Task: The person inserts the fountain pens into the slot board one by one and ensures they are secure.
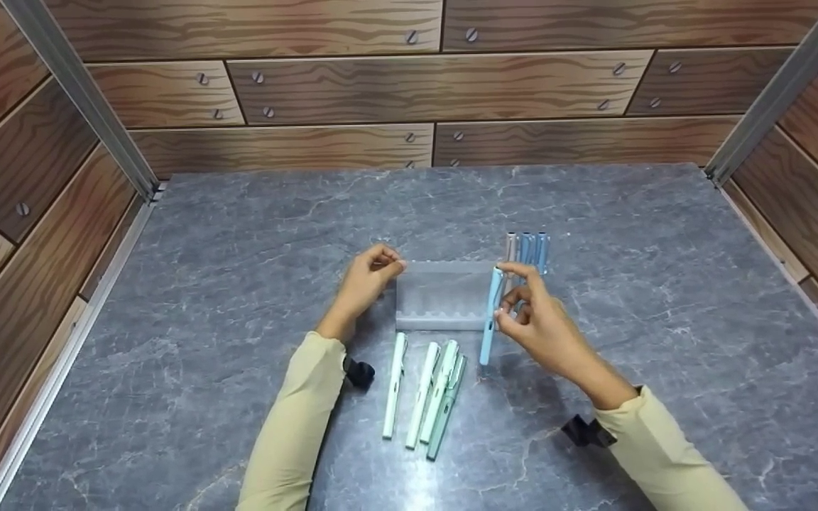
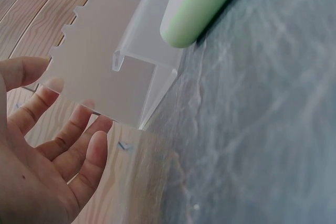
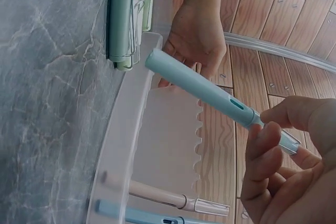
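A clear plastic pen stand (image 1: 444, 291) with notched edges sits mid-table. At its far left corner, my left hand (image 1: 370, 280) pinches the edge, thumb on one face and fingertips (image 2: 73, 124) behind the sheet. My right hand (image 1: 540, 323) holds a light blue pen (image 1: 491, 319) between thumb and fingers, tilted over the stand's right part. Beyond that hand, a beige pen (image 3: 163, 192) and a blue pen (image 3: 136, 213) rest in the stand, with another blue pen (image 1: 542, 250) beside them; the right hand partly hides these in the head view.
Several green pens lie in front of the stand, among them a pale green pen (image 1: 395, 387) on the left and a darker green pen (image 1: 446, 411) on the right. Wood-patterned walls (image 1: 331, 89) enclose the grey marbled table (image 1: 203, 298).
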`<state>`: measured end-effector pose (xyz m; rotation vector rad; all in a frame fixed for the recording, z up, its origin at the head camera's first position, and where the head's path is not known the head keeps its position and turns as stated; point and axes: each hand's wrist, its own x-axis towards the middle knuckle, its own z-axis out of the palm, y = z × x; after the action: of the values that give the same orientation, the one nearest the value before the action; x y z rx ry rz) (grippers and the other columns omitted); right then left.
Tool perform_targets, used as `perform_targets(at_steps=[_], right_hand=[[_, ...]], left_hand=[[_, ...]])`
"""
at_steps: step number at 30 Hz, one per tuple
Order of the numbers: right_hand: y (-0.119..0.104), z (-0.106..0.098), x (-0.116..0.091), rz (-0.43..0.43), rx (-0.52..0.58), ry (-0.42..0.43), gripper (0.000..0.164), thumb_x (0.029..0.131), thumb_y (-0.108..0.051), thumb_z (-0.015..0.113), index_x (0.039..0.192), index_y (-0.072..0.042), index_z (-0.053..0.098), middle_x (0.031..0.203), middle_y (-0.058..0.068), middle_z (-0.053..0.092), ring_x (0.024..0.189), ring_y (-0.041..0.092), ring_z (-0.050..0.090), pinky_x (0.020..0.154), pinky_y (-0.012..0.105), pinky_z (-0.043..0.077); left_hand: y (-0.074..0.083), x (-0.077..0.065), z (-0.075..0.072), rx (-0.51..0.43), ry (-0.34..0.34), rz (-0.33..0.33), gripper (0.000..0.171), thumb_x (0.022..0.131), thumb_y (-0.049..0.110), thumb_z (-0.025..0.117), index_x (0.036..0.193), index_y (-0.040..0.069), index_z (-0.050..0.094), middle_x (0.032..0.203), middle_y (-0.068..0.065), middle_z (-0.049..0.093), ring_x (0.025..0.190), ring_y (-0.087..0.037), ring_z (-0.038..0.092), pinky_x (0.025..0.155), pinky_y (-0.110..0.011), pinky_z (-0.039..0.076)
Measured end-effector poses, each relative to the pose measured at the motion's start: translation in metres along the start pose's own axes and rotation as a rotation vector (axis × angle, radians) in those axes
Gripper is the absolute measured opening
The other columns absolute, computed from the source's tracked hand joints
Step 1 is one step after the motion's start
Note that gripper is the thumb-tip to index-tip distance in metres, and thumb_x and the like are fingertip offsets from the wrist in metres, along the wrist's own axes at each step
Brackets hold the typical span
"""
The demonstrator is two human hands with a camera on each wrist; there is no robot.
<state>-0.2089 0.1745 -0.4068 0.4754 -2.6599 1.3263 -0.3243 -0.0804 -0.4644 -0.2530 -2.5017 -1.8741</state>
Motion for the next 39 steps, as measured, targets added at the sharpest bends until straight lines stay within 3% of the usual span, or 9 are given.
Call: perform_targets(at_steps=[17,24,33,39], right_hand=[[0.005,0.002,0.009,-0.090,-0.172,0.160,0.060,0.085,0.002,0.064,0.135,-0.017,0.037,0.081,0.004,0.061,0.052,0.005,0.043,0.046,0.021,0.035],[0.006,0.001,0.012,-0.097,-0.214,0.186,0.058,0.087,0.001,0.062,0.135,-0.020,0.038,0.083,0.004,0.063,0.052,0.001,0.039,0.046,0.021,0.032],[0.012,0.002,0.015,-0.109,-0.253,0.212,0.059,0.086,-0.001,0.065,0.135,-0.018,0.037,0.083,0.005,0.063,0.051,0.002,0.040,0.046,0.021,0.032],[0.013,0.000,0.018,-0.098,-0.292,0.220,0.059,0.087,-0.003,0.064,0.137,-0.018,0.037,0.086,0.005,0.064,0.051,0.002,0.040,0.045,0.022,0.032]], left_hand=[[0.002,0.002,0.001,0.002,0.015,0.022,0.014,0.086,0.016,0.066,0.091,0.003,0.063,0.084,-0.002,0.060,0.074,-0.009,0.058,0.059,-0.021,0.044],[0.001,0.001,0.000,0.001,0.012,0.012,0.014,0.086,0.017,0.066,0.092,0.004,0.063,0.086,-0.003,0.061,0.075,-0.009,0.058,0.055,-0.021,0.044],[0.000,0.000,0.001,-0.015,0.007,0.013,0.016,0.086,0.017,0.067,0.092,0.003,0.063,0.086,-0.003,0.060,0.080,-0.011,0.060,0.070,-0.022,0.045],[0.006,-0.004,0.000,-0.007,0.008,0.012,0.014,0.086,0.015,0.066,0.091,0.002,0.063,0.085,-0.003,0.059,0.079,-0.011,0.060,0.071,-0.022,0.045]])
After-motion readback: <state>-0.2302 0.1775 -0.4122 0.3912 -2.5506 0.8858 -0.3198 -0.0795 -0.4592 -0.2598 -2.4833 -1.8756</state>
